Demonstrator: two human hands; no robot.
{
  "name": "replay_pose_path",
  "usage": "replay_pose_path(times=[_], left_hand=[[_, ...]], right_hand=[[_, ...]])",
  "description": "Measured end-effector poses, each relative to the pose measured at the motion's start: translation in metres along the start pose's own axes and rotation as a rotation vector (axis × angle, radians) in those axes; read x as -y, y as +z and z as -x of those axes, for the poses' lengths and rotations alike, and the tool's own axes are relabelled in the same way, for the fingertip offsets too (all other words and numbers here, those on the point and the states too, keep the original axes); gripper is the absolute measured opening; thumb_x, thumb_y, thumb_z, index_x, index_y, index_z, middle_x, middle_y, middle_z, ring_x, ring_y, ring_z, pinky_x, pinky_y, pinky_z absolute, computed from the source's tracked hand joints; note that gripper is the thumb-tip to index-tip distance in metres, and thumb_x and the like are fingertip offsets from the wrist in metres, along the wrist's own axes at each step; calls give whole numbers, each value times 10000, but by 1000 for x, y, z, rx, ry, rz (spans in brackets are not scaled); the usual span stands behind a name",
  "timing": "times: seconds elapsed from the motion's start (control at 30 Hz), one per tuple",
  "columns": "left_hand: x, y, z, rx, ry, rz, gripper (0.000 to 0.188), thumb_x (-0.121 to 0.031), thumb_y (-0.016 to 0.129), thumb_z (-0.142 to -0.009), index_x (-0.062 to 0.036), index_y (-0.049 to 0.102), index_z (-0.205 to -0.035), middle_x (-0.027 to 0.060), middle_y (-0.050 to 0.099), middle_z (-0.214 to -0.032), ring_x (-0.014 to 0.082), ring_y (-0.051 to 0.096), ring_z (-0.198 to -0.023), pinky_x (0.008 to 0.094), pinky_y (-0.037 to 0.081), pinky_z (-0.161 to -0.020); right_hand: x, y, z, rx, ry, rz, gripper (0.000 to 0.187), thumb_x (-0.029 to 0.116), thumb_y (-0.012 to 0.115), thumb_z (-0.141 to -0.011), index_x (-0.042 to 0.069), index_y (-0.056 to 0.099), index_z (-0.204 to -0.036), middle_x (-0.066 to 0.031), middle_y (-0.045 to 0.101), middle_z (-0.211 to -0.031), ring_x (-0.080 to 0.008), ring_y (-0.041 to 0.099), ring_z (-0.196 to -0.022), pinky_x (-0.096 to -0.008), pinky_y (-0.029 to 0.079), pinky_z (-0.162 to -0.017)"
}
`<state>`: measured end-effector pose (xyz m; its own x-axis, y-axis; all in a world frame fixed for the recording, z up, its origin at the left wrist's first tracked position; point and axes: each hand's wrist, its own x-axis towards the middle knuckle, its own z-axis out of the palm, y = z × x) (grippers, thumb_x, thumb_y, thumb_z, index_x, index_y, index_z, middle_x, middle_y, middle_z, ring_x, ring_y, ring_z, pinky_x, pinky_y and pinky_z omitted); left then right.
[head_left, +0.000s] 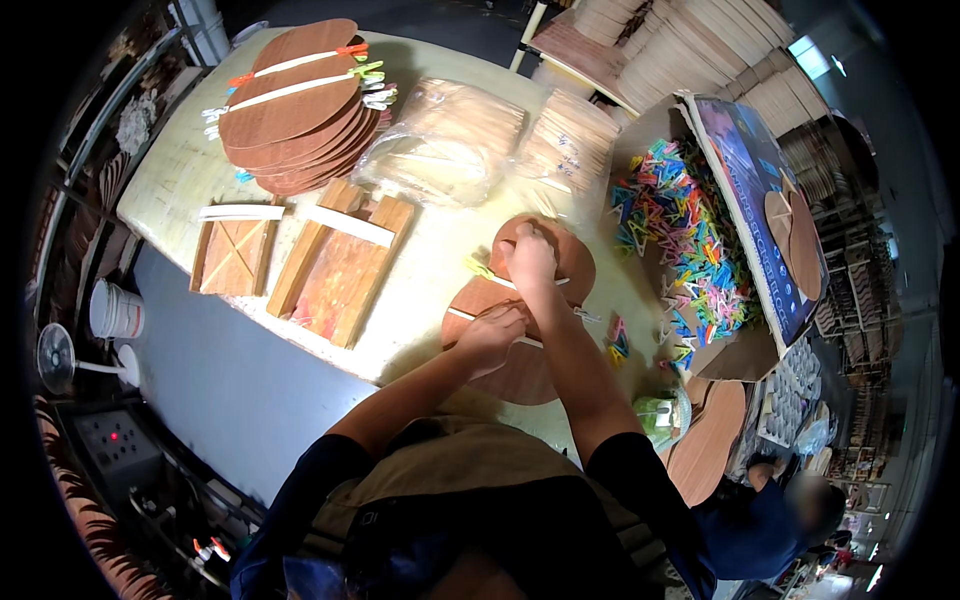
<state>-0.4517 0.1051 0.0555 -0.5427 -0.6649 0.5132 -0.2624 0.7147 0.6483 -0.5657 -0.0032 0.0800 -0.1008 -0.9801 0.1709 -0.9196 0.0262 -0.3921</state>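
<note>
A reddish-brown, figure-eight-shaped thin wooden plate [462, 298] lies on the table in front of me. Pale wooden strips cross it, and a yellow-green clothespin [478, 267] grips its left edge, with whitish clothespins [586, 316] at the right. My left hand [492, 336] is closed over the lower wooden strip [530, 343], its fingertips bent down onto the plate. Farther off, my right hand [531, 258] rests on the plate's far lobe with fingers curled together; what sits under them is hidden. Several loose clothespins [618, 342] lie to the right of the plate.
A big carton [765, 260] of coloured clothespins stands at right. Stacked plates with clamped strips [290, 110], bagged wooden strips [465, 115] and two wooden frames [282, 290] [203, 262] occupy the table's far and left parts. A green container [655, 418] is near my right arm; a person [770, 520] sits beyond.
</note>
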Motion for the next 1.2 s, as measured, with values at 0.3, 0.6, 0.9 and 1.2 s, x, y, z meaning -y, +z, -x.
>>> replay_pose_path(times=[0.3, 0.6, 0.9, 1.2], left_hand=[[7, 5, 4, 27, -25, -23, 197, -10, 542, -706, -15, 575, -900, 114, 578, -1039, 287, 552, -1015, 367, 460, -863], [4, 6, 7, -77, -6, -21, 266, 3, 529, -704, -19, 601, -959, 133, 593, -1061, 316, 560, -1004, 371, 455, -870], [3, 5, 8, -54, -214, 306, 242, -7, 512, -780, -27, 617, -998, 156, 619, -1034, 320, 559, -1022, 361, 443, -884], [3, -2, 3, -74, 84, -30, 111, -4, 556, -661, -29, 519, -762, 123, 570, -932, 288, 579, -895, 374, 479, -779]], right_hand=[[13, -8, -1, -44, 65, 107, 528, 372, 713, -733, 19, 475, -1044, -223, 564, -1012, -395, 591, -868, -445, 495, -756], [44, 19, -2, 652, 160, -1102, 145, 70, 649, -817, -29, 644, -923, -34, 596, -697, -89, 526, -579, -202, 383, -501], [76, 31, 16, 1207, 99, -615, 105, 46, 658, -795, -1, 672, -888, -50, 608, -642, -80, 515, -502, -234, 364, -405], [-34, -36, 22, -180, -513, -98, 146, 146, 627, -745, 84, 652, -875, -66, 633, -932, -292, 541, -994, -411, 436, -825]])
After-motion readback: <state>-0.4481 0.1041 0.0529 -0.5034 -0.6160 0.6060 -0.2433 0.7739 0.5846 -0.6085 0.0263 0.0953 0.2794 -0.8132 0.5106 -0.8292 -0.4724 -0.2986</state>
